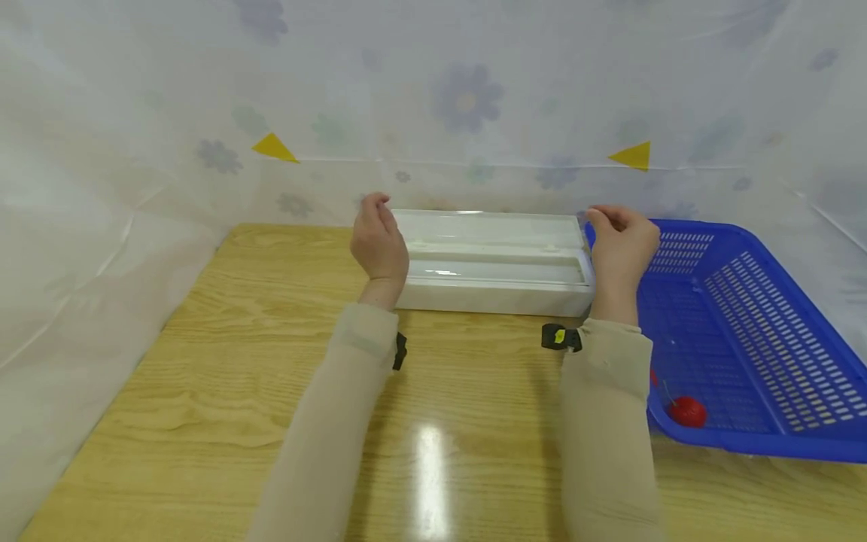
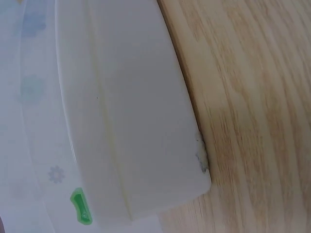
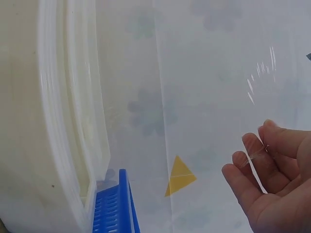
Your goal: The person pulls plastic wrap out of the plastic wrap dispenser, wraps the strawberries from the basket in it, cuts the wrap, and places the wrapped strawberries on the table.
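Observation:
A long white plastic wrap dispenser (image 1: 494, 297) lies at the back of the table with its lid (image 1: 488, 229) raised. My right hand (image 1: 619, 245) is above its right end, thumb and fingers pinching clear plastic wrap (image 3: 257, 154). Glints on the wrap show up in the right wrist view above that hand. Over the dispenser's left end is my left hand (image 1: 381, 245), fingers bent toward the thumb at the same height, pinching the wrap's other side; its fingertips are partly hidden. A green piece (image 2: 81, 208) sits by the dispenser's end in the left wrist view.
A blue basket (image 1: 752, 444) stands on the right, close against the dispenser's right end. Inside its near corner is a red cherry-like fruit (image 1: 688, 412) with a stem. Behind the wooden table (image 1: 271, 301) hangs a flowered sheet (image 1: 467, 98) with two yellow triangles.

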Demonstrator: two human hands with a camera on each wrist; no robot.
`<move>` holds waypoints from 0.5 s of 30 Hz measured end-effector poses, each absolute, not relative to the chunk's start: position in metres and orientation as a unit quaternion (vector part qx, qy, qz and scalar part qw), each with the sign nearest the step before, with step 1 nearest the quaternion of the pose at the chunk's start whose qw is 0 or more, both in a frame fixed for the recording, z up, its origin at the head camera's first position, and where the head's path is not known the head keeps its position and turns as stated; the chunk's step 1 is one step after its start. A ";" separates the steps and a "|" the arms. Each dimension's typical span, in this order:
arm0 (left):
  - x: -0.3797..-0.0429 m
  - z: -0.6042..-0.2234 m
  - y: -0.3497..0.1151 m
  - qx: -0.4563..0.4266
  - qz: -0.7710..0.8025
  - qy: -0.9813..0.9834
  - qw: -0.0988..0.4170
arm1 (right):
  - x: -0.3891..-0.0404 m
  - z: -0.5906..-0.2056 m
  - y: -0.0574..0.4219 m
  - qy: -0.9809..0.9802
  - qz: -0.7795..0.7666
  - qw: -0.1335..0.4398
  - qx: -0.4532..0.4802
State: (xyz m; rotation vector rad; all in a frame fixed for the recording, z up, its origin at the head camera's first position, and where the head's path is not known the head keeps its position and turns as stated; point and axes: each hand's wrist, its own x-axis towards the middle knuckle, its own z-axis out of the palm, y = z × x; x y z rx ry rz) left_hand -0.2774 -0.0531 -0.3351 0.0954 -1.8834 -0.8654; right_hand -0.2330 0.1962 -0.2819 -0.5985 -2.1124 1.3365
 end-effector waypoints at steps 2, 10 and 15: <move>-0.276 -0.335 -0.052 0.044 -0.370 -0.775 0.510 | -0.231 -0.282 0.195 -0.781 0.507 0.288 -0.224; -0.270 -0.331 -0.053 0.031 -0.373 -0.753 0.541 | -0.221 -0.280 0.195 -0.776 0.518 0.287 -0.217; -0.264 -0.327 -0.056 0.008 -0.371 -0.750 0.547 | -0.217 -0.277 0.193 -0.760 0.535 0.303 -0.213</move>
